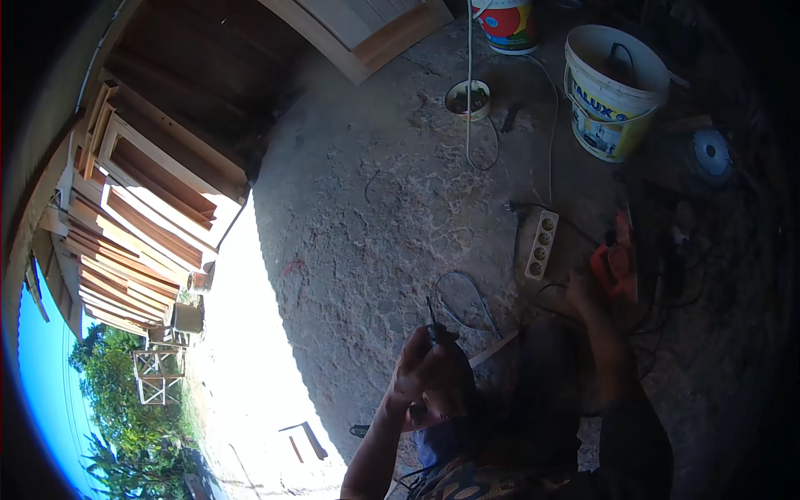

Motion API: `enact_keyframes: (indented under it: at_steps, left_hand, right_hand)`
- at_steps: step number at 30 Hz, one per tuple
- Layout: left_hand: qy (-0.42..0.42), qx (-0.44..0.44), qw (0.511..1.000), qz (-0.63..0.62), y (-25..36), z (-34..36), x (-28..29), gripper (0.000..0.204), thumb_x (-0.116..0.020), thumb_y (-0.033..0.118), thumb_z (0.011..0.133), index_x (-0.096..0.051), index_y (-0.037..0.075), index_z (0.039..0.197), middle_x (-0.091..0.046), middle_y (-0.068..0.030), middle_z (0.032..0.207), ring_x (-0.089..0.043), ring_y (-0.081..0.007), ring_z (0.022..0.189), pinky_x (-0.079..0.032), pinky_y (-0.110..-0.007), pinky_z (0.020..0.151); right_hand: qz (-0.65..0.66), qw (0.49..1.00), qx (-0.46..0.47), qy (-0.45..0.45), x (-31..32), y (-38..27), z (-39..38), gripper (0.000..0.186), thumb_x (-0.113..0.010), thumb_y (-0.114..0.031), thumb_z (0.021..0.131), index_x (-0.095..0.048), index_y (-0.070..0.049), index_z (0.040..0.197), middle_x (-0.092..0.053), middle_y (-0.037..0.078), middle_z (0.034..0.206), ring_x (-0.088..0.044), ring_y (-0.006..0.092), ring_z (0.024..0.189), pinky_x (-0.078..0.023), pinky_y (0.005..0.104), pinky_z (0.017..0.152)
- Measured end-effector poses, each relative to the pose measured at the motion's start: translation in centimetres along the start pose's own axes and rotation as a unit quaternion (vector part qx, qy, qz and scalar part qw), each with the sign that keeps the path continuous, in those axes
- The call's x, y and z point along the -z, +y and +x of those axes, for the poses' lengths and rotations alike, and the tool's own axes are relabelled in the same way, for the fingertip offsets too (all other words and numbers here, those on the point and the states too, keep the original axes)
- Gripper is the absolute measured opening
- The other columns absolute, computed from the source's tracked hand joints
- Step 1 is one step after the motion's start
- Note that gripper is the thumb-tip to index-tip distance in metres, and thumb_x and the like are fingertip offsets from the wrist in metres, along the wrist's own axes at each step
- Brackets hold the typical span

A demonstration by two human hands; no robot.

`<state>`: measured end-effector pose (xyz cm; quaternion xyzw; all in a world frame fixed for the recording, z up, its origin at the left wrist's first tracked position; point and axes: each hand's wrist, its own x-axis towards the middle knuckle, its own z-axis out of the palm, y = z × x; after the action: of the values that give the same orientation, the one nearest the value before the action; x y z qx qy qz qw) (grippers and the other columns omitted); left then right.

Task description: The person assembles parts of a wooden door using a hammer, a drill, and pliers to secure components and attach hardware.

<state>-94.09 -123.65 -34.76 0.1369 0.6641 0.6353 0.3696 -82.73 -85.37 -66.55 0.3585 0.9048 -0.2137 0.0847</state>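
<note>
My left hand (412, 367) grips a power drill (442, 383) low in the middle of the view, its thin bit pointing upward. My right hand (583, 292) reaches out at the right beside an orange power tool (615, 267) and a dark cord; its fingertips are dim, so I cannot tell whether it holds either. Just left of that tool lies a white power strip (542, 246) with several sockets. A looped pale cable (462, 279) and a light wooden strip (492, 350) lie near my hands, the strip partly hidden.
Two buckets (617, 125) (504, 25), a bowl of small items (467, 100) and a disc (710, 158) stand or lie on rough concrete (350, 233). Cords cross the floor. Wooden frames and boards (137, 217) line the left, beside a sunlit yard (242, 375).
</note>
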Motion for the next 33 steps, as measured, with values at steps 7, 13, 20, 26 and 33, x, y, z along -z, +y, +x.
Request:
enact_keyframes:
  at_steps: [7, 13, 20, 26, 33]
  left_hand:
    - [0.01, -0.019, 0.999, 0.024, -0.2, -0.6, -0.4, 0.041, -0.059, 0.019, 0.097, -0.052, 0.001, 0.133, -0.063, -0.0075, 0.11, -0.059, -0.0174, 0.105, -0.045, -0.032, 0.094]
    - [-0.027, -0.112, 0.992, 0.051, -0.4, 1.2, -3.3, 0.044, -0.06, 0.013, 0.095, -0.051, 0.0, 0.136, -0.061, -0.0065, 0.11, -0.058, -0.0175, 0.107, -0.045, -0.031, 0.094]
    - [-0.091, -0.087, 0.992, -0.002, 1.1, 0.4, -6.9, 0.044, -0.057, 0.008, 0.097, -0.047, 0.001, 0.139, -0.061, -0.0026, 0.107, -0.057, -0.0112, 0.096, -0.048, -0.027, 0.084]
    - [-0.127, -0.099, 0.987, -0.001, 1.1, -0.1, -8.5, 0.046, -0.057, 0.006, 0.098, -0.045, 0.001, 0.142, -0.062, -0.002, 0.102, -0.057, -0.0089, 0.086, -0.049, -0.025, 0.076]
    - [-0.14, -0.138, 0.979, 0.053, 0.4, -0.3, -7.6, 0.047, -0.058, 0.006, 0.097, -0.044, 0.0, 0.141, -0.065, -0.006, 0.104, -0.06, -0.012, 0.09, -0.05, -0.028, 0.08]
  right_hand:
    - [0.486, 0.852, 0.092, 0.171, 5.7, -11.2, -6.3, 0.015, -0.051, -0.018, 0.103, -0.058, -0.005, 0.107, -0.057, 0.006, 0.078, -0.059, 0.0168, 0.073, -0.046, 0.0316, 0.064]
    - [0.588, 0.8, 0.119, -0.002, 17.9, -19.6, -20.2, 0.018, -0.046, -0.019, 0.106, -0.058, -0.005, 0.107, -0.052, 0.0, 0.073, -0.049, 0.0062, 0.067, -0.042, 0.025, 0.06]
    - [0.569, 0.79, 0.226, 0.039, 22.2, -20.8, -24.2, 0.018, -0.044, -0.02, 0.107, -0.054, -0.005, 0.108, -0.05, 0.0, 0.077, -0.047, 0.008, 0.066, -0.042, 0.0263, 0.061]
    - [0.653, 0.706, 0.275, -0.013, 21.3, -18.6, -24.9, 0.022, -0.041, -0.026, 0.108, -0.052, -0.007, 0.106, -0.048, -0.001, 0.078, -0.044, 0.0083, 0.069, -0.041, 0.0258, 0.066]
    - [0.618, 0.733, 0.283, 0.028, 20.8, -18.8, -25.3, 0.017, -0.041, -0.021, 0.108, -0.051, -0.007, 0.106, -0.047, 0.0, 0.08, -0.043, 0.0091, 0.069, -0.041, 0.0267, 0.066]
